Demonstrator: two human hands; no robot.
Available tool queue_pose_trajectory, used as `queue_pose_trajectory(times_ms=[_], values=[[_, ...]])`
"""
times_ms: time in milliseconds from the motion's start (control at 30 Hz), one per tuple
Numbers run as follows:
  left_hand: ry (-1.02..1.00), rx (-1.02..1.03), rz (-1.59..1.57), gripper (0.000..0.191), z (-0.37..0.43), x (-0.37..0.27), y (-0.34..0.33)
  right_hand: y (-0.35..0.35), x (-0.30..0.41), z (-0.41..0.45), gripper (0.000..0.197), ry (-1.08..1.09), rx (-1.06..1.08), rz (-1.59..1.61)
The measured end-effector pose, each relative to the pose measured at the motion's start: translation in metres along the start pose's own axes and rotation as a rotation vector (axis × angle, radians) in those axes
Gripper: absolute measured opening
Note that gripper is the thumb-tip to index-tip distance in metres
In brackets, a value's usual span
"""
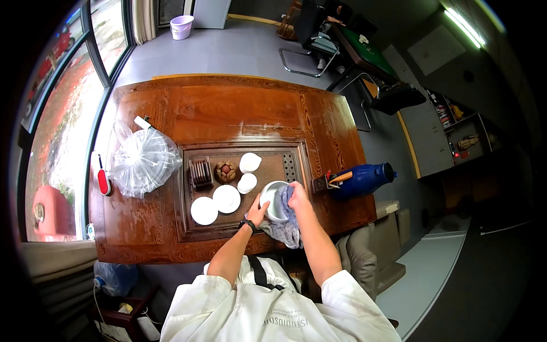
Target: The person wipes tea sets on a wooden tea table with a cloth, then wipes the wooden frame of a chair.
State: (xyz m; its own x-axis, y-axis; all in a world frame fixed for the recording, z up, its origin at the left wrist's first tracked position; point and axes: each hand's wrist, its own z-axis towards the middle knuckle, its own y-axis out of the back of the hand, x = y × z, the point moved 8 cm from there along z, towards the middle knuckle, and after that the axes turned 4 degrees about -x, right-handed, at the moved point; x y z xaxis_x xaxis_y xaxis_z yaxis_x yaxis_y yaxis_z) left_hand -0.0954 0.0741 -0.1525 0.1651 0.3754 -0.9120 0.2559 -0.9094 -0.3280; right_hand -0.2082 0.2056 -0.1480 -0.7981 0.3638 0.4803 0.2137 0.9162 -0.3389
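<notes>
A white bowl (270, 197) is tilted between my hands at the right part of the inset tea tray (273, 166). My left hand (257, 211) grips the bowl's left rim. In my right hand (298, 197) is a patterned grey-blue cloth (290, 228), pressed inside the bowl at its right side and hanging down over the tray's edge. Left of the bowl stand a white pitcher (250, 163), a stack of small white cups (247, 183), a white lidded dish (226, 199) and a round white dish (204, 210). Behind them are a brown figurine (225, 171) and a dark slatted rack (201, 173).
Clear plastic wrap covers a round bundle (145, 160) on the wooden table (239, 107). A red brush (103, 181) lies at the left edge. A blue thermos (363, 180) and a wooden tool holder (320, 184) are at the right. A person sits by the green-topped table (367, 53) behind.
</notes>
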Motion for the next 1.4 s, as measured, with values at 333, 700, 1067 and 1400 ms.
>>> queue_pose_trajectory(times_ms=[333,700,1067,1400], values=[[-0.045,-0.098,0.019,0.057,-0.002,0.012,0.024,-0.053,-0.037,-0.084,0.048,0.976,-0.188,-2.464],[-0.014,-0.075,0.019,0.059,-0.008,0.003,0.026,-0.060,-0.059,-0.093,0.031,0.627,0.231,-2.047],[0.196,-0.081,-0.234,0.062,-0.014,0.002,0.018,-0.048,-0.052,-0.098,0.041,1.109,-0.188,-1.792],[0.146,-0.222,0.034,0.066,0.010,0.015,0.035,0.030,-0.007,-0.155,0.025,1.010,-0.499,-1.367]])
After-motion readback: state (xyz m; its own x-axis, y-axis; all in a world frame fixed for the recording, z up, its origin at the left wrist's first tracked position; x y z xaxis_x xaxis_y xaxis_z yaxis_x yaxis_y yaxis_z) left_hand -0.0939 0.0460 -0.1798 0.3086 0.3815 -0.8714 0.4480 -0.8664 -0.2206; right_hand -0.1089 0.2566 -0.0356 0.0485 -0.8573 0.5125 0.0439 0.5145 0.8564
